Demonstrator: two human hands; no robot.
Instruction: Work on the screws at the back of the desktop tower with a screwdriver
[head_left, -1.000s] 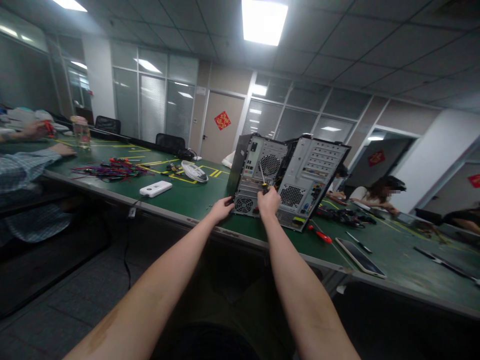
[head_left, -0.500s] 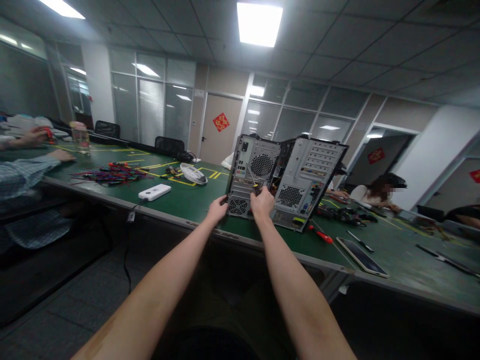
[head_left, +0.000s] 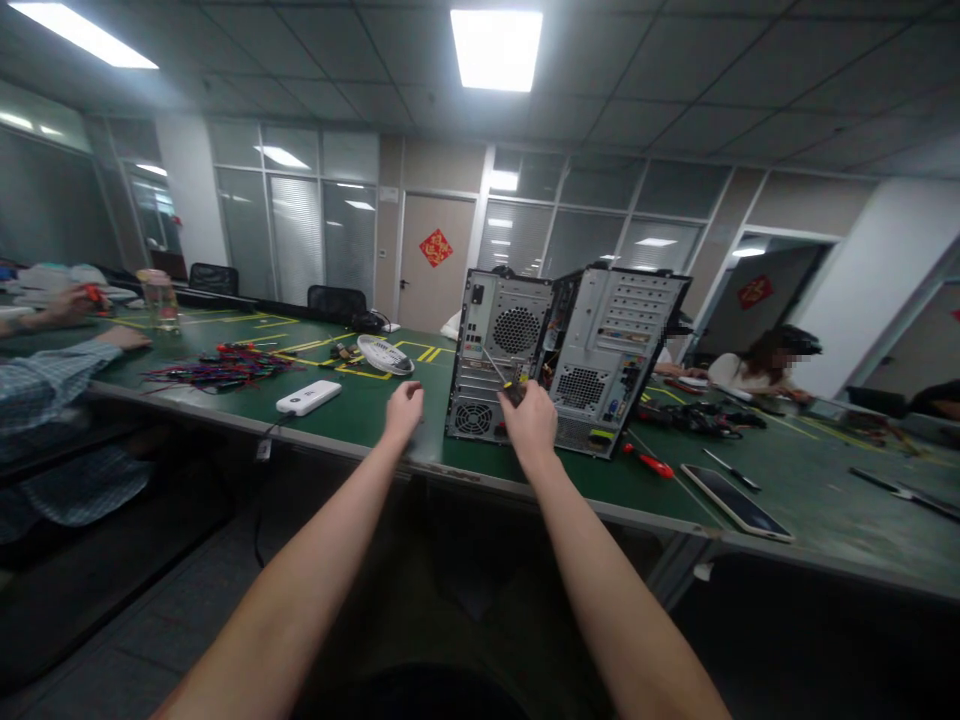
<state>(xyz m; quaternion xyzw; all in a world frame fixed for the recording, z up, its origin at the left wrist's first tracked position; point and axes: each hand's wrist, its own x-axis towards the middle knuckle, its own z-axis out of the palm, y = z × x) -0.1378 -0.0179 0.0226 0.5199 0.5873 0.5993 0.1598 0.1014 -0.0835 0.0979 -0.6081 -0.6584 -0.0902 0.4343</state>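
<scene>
Head cam: left hand just came off the edge of the PC tower and is now hanging a bit left of it over the tabletop, fingers curled in, can't tell if anything small is pinched in there. Right hand is still clamped on a screwdriver, shaft slanting up and left across the tower's back, no idea if the tip touches. So nobody's bracing that left side now; tower's standing just beyond the right fingers, second tower to their right.
</scene>
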